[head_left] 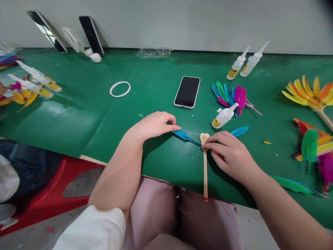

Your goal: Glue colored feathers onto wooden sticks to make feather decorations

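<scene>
Left hand (161,122) pinches blue feather (183,135), seemingly to aim its quill (195,142) | right hand (229,147) pinches heart-topped stick (205,170), likely for steadiness | bottle (221,118) is near, probably for easy reach

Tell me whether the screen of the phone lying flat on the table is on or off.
Off, it seems: the screen is black, with no lit display. The phone lies face up on the green table.
</scene>
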Available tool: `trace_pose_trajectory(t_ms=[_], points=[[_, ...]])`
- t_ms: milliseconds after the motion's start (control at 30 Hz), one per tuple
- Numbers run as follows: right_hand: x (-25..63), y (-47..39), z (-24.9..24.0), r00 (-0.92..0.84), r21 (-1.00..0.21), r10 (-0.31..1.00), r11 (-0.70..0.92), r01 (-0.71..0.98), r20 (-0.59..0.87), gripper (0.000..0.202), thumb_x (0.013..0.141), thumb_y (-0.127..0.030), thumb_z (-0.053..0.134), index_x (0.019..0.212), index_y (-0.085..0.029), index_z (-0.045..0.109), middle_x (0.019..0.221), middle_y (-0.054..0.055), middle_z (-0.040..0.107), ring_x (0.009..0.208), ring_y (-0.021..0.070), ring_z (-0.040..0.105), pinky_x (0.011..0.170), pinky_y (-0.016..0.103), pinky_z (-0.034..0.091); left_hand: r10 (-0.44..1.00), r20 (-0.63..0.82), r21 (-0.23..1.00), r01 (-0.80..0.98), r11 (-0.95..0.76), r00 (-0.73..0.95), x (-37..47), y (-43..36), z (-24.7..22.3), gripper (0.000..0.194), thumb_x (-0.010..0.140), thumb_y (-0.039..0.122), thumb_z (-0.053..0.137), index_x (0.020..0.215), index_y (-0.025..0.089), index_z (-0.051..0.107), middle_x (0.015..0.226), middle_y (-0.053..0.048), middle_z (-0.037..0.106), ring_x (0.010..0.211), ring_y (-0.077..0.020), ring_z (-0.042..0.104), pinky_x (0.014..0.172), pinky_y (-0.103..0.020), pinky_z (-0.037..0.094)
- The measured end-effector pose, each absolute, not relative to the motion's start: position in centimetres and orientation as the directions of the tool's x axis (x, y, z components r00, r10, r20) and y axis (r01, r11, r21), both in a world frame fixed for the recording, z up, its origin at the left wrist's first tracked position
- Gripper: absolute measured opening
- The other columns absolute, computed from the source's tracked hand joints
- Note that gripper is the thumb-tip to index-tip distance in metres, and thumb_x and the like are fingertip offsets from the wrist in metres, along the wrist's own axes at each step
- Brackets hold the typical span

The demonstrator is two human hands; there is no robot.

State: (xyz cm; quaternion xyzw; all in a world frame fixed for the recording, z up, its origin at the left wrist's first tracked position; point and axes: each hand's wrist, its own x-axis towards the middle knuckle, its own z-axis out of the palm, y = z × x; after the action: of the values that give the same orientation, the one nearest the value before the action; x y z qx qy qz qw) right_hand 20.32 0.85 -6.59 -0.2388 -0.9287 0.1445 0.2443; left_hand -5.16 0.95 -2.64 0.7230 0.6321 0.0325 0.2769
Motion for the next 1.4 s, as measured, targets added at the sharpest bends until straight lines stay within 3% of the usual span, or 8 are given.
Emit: trace_pose_trajectory(t_ms=[467,600,733,833,967,1067,1200,1400], points=[[20.2,0.8,-6.6,-0.766,-0.375,0.516,0.845,0.381,0.384,0.022,0.081,-0.009,0.046,0.085,-0.020,0.065,0.087,0.006,0.064,0.083,0.0183,0.053,0.075,0.036,0.049,0.927,-0.318,0.436,0.899,-0.045,0.200,-5.0,1.0,-2.5,0.036,0.078,0.052,0.047,0.068,0.020,0.061,0.062,0.001,0.058,0.055,-0.0121,0.047,0.051,-0.025,0.027],[20.3,0.7,-6.5,-0.763,-0.387,0.519,0.841,0.378,0.385,0.021,0.080,-0.009,0.048,0.086,-0.020,0.064,0.088,0.006,0.064,0.084,0.0192,0.055,0.075,0.037,0.049,0.938,-0.294,0.454,0.890,-0.034,0.185,-5.0,1.0,-2.6,0.035,0.079,0.053,0.046,0.076,0.021,0.061,0.073,0.001,0.063,0.063,-0.0135,0.051,0.055,-0.024,0.030],[20.7,0.5,-6.0,-0.651,-0.447,0.602,0.792,0.415,0.463,0.024,0.078,-0.007,0.049,0.092,-0.021,0.062,0.090,0.006,0.063,0.085,0.0191,0.056,0.076,0.036,0.049,0.958,-0.251,0.461,0.888,-0.007,0.138,-5.0,1.0,-2.6,0.032,0.081,0.050,0.046,0.082,0.021,0.061,0.076,0.000,0.063,0.065,-0.0138,0.053,0.056,-0.024,0.032],[21.1,0.5,-5.6,-0.517,-0.472,0.681,0.732,0.491,0.519,0.026,0.077,-0.005,0.049,0.093,-0.022,0.060,0.087,0.005,0.063,0.083,0.0186,0.057,0.073,0.035,0.048,0.983,-0.156,0.486,0.874,-0.007,0.095,-5.0,1.0,-2.6,0.030,0.082,0.047,0.046,0.083,0.021,0.061,0.076,0.000,0.063,0.067,-0.0136,0.054,0.058,-0.025,0.035],[21.5,0.8,-5.5,-0.525,-0.465,0.688,0.725,0.507,0.501,0.024,0.078,-0.007,0.050,0.093,-0.022,0.060,0.086,0.004,0.064,0.083,0.0187,0.056,0.074,0.035,0.048,0.987,0.138,0.473,0.871,-0.137,0.081,-4.5,1.1,-2.4,0.021,0.084,0.035,0.049,0.088,0.019,0.062,0.089,-0.002,0.062,0.081,-0.0146,0.054,0.071,-0.026,0.039],[21.7,1.3,-5.6,-0.612,-0.437,0.662,0.748,0.499,0.434,0.020,0.080,-0.010,0.051,0.093,-0.021,0.061,0.088,0.005,0.064,0.086,0.0193,0.055,0.077,0.036,0.047,0.935,0.290,0.396,0.863,-0.314,0.207,-3.1,0.5,-2.3,0.016,0.084,0.030,0.051,0.090,0.019,0.062,0.095,-0.004,0.061,0.093,-0.0163,0.052,0.083,-0.029,0.038],[22.0,1.6,-5.7,-0.689,-0.404,0.621,0.778,0.482,0.373,0.016,0.083,-0.013,0.049,0.092,-0.018,0.062,0.090,0.006,0.064,0.088,0.0187,0.053,0.080,0.034,0.045,0.813,0.230,0.287,0.761,-0.582,0.535,-0.6,-1.3,-2.9,0.017,0.088,0.028,0.047,0.089,0.021,0.063,0.096,-0.003,0.064,0.094,-0.0172,0.051,0.082,-0.031,0.036],[22.0,1.7,-6.2,-0.742,-0.358,0.594,0.796,0.488,0.309,0.018,0.085,-0.015,0.048,0.091,-0.018,0.064,0.090,0.006,0.064,0.091,0.0192,0.052,0.081,0.035,0.044,0.769,0.253,0.192,0.749,-0.634,0.587,0.5,-2.2,-4.1,0.016,0.088,0.019,0.047,0.091,0.022,0.062,0.096,0.000,0.065,0.096,-0.0172,0.050,0.081,-0.033,0.033]])
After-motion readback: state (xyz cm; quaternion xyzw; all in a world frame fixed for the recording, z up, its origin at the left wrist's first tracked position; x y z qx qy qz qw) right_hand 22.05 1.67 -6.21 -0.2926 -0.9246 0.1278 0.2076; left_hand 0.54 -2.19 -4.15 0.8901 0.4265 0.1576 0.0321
